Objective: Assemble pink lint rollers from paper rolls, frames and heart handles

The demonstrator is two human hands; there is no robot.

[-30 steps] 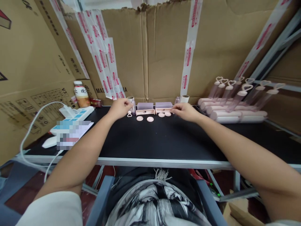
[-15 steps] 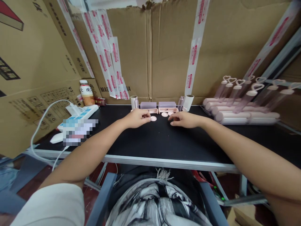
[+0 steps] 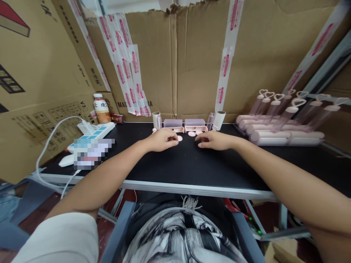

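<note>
My left hand [image 3: 162, 140] hovers low over the black table, palm down with fingers bent. A gap shows between its thumb and fingers, and I see nothing held there. Just beyond its fingertips lies a small round pink disc [image 3: 180, 138], partly covered by the hand. My right hand [image 3: 213, 140] is also loosely bent, thumb and fingers apart, with nothing visible in it. Near its fingertips lie two more pink discs [image 3: 191, 134]. Behind the hands stand pink trough-like parts [image 3: 196, 128], and behind those lie translucent purple pieces [image 3: 194, 122].
White tubes [image 3: 219, 120] stand upright at the back. On the right lie stacked pink cylinders [image 3: 276, 130] with several heart-topped clear tubes [image 3: 275, 106]. A power strip [image 3: 91, 138] with cables and a bottle [image 3: 101, 109] are on the left. Cardboard walls [image 3: 197, 65] enclose the table [image 3: 192, 168].
My left hand has shifted slightly right and nearer to me, with its thumb extended further toward the disc. My right hand has barely moved. The discs appear to lie where they were.
</note>
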